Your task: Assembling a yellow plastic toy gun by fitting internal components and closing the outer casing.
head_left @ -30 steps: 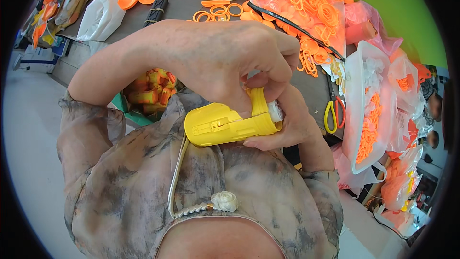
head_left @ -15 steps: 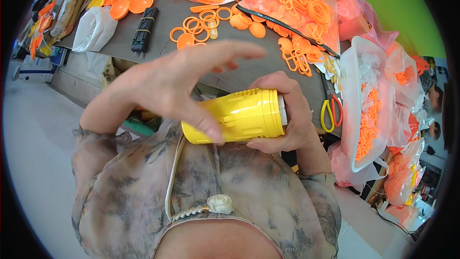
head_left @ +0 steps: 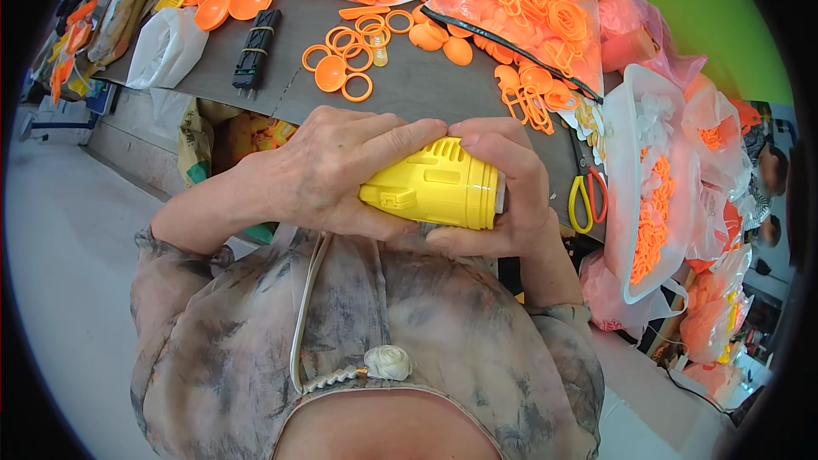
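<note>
A yellow plastic cylinder (head_left: pixel 434 183), ribbed and slotted like a flashlight body, lies sideways between my two hands in front of my chest. My left hand (head_left: pixel 328 170) wraps round its left end, thumb below and fingers over the top, covering that end. Round the right end my right hand (head_left: pixel 515 187) is closed, fingers on top and thumb underneath. A pale piece shows at the right end, partly hidden by the right palm. On the table beyond are orange rings (head_left: pixel 358 86) and an orange round cup (head_left: pixel 331 73).
A dark banded bundle (head_left: pixel 256 55) and a white bag (head_left: pixel 166 49) lie at the table's left. Scissors (head_left: pixel 581 204) with yellow and red handles rest beside a white tub (head_left: pixel 626 247) of small orange parts. A bag of orange parts (head_left: pixel 520 0) stands behind.
My left hand has come down from above the cylinder and closed round its left end. The cylinder has turned about its length, bringing different slots and a raised clip into view.
</note>
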`<state>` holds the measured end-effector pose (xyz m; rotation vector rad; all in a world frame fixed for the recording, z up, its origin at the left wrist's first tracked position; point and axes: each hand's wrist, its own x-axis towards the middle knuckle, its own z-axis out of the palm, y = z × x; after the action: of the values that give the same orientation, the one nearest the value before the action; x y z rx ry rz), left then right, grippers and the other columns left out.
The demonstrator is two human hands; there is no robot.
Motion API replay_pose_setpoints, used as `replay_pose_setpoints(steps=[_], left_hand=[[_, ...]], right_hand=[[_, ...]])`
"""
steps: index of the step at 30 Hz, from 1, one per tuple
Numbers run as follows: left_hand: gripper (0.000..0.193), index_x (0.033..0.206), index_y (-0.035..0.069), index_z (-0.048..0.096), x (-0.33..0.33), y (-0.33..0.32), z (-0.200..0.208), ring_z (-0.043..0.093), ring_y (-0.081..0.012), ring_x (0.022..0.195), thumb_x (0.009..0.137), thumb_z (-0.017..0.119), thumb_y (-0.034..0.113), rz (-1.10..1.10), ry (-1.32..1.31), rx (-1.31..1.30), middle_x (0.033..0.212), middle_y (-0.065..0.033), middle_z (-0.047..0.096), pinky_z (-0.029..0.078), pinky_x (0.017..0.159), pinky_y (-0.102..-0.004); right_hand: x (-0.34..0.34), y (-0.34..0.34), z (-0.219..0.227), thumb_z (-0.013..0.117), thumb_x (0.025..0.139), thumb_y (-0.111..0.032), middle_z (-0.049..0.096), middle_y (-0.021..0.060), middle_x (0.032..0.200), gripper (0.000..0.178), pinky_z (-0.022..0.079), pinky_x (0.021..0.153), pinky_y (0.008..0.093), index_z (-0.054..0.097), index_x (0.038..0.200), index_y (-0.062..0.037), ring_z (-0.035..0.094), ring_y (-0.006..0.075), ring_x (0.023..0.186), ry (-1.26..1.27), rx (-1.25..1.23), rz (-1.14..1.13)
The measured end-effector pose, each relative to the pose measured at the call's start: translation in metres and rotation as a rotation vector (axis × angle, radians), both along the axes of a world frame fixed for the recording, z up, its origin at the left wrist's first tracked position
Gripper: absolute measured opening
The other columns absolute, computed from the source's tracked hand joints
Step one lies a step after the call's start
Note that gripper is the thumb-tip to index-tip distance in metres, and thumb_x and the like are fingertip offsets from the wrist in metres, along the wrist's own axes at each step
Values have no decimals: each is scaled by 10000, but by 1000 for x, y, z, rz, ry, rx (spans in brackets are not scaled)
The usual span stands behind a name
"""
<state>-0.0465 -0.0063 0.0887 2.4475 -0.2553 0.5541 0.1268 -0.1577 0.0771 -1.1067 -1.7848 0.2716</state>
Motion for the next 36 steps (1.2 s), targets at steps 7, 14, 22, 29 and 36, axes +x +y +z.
replay_pose_setpoints(steps=[7,14,22,29,36], left_hand=[[815,1272,5,450,20,5,0,616,-316,745,580,818,228,-7,42,-235,888,-139,608,503,633,-365],[816,1281,-12,437,33,10,-10,604,-179,985,563,791,145,172,88,-627,1098,-105,612,497,812,-332],[804,1269,-16,397,4,46,-38,585,-283,953,601,692,319,182,-282,-1374,1097,-174,531,524,837,-416],[781,1271,-13,395,12,40,-39,583,-276,946,616,677,306,56,-352,-1500,1106,-179,526,518,836,-403],[780,1285,-18,390,6,6,-35,582,-296,1001,622,674,279,163,-355,-1593,1148,-168,535,481,892,-427]], right_hand=[[9,17,30,789,649,-215,576,151,914,605,472,685,363,482,1126,-5,587,267,792,-85,-18,-152],[5,50,53,742,690,-317,583,166,957,622,487,691,363,468,1162,-20,610,315,818,-175,-190,-292],[27,26,31,702,805,-317,523,105,1103,665,443,832,310,389,1306,-11,521,166,968,26,-101,-364],[-22,33,-6,548,902,-393,540,56,947,522,449,642,249,436,1236,-8,505,133,684,781,-425,-38],[-24,32,-22,490,924,-398,592,88,854,449,455,607,277,487,1099,15,571,145,697,469,-166,-239]])
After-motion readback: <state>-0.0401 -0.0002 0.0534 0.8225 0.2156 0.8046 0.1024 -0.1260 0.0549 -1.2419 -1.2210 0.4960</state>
